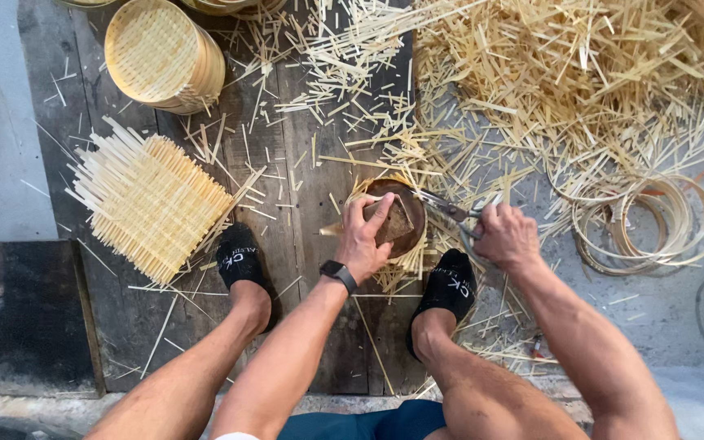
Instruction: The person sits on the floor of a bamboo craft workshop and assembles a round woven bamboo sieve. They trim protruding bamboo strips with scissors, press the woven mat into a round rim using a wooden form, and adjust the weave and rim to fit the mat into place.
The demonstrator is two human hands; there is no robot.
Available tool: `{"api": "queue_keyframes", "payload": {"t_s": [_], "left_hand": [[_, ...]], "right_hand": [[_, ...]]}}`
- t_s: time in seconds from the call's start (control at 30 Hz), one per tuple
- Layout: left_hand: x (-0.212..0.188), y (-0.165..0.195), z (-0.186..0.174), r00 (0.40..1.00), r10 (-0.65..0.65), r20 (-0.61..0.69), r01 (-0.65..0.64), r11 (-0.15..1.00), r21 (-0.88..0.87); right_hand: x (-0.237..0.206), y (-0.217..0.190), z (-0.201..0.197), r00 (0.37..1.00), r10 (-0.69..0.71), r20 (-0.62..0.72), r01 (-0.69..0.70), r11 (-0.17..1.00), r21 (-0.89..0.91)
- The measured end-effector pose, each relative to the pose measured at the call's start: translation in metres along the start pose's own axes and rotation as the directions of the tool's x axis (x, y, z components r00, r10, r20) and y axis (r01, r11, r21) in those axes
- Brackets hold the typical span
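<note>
My left hand (364,235), with a dark watch on its wrist, presses down on a small block on a round dark-topped form (409,213) with a woven bamboo mat under it. Loose strip ends stick out around the form's rim. My right hand (505,236) grips metal shears (450,210), whose blades point left at the strip ends on the form's right edge. Both of my feet in black socks rest on the wooden boards on either side of the form.
A square woven bamboo mat (150,200) lies to the left on the boards. A stack of round woven lids (165,55) stands at the top left. A heap of cut bamboo strips (580,73) fills the top right, with coiled bamboo hoops (649,224) beside it.
</note>
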State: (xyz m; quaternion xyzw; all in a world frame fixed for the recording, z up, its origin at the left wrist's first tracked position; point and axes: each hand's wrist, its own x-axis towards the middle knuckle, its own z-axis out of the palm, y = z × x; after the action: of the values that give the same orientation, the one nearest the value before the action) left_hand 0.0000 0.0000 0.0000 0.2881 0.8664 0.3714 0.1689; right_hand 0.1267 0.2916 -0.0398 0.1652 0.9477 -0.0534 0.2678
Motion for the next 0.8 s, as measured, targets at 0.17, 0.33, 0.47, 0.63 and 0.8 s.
{"api": "queue_keyframes", "payload": {"t_s": [0.17, 0.33, 0.47, 0.63, 0.8], "left_hand": [[0.009, 0.004, -0.018, 0.993, 0.097, 0.074, -0.096, 0.995, -0.024], [0.011, 0.019, -0.037, 0.986, 0.134, 0.098, -0.146, 0.981, 0.126], [0.001, 0.052, -0.026, 0.982, -0.067, -0.177, 0.09, 0.988, 0.127], [0.005, 0.059, -0.012, 0.953, -0.055, -0.297, 0.096, 0.987, 0.126], [0.003, 0.042, -0.021, 0.976, 0.029, -0.217, -0.005, 0.994, 0.113]], "right_hand": [[0.0, -0.018, -0.04, 0.946, -0.15, -0.287, 0.153, 0.988, -0.013], [0.012, -0.027, -0.035, 0.972, -0.127, -0.196, 0.117, 0.991, -0.06], [0.006, -0.009, -0.04, 0.97, -0.145, -0.196, 0.142, 0.989, -0.026], [0.01, -0.031, -0.048, 0.924, -0.172, -0.342, 0.172, 0.985, -0.031], [0.019, -0.025, -0.04, 0.962, -0.152, -0.227, 0.151, 0.988, -0.021]]}}
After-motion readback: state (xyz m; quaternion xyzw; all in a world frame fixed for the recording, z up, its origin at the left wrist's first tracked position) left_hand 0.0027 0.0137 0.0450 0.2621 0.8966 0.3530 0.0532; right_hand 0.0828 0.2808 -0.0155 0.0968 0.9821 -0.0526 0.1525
